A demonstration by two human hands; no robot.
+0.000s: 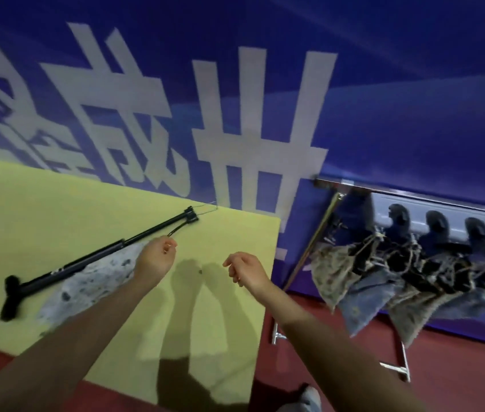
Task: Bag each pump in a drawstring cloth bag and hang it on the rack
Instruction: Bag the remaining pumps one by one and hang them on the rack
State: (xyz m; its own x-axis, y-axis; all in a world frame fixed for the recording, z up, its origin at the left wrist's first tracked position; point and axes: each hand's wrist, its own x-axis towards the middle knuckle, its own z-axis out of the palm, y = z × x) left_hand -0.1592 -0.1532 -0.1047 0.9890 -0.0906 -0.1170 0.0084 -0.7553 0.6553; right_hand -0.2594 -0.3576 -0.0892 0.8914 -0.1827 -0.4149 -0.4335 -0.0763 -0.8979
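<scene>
Blue wall [384, 84] with big white lettering behind, yellow table [57, 203] in front. Far left on table: black pump [86, 261] lying flat, pale cloth bag [86, 288] just beside it, pump not bagged yet. Left hand [155, 257] hovers near pump hose, fingers loosely curled, gripping nothing far as I can tell. Right hand [245, 270] same, empty. Far right: rack [413, 200] already hung with filled bags [384, 281]. Guess next: grab pump, slide into bag.
</scene>
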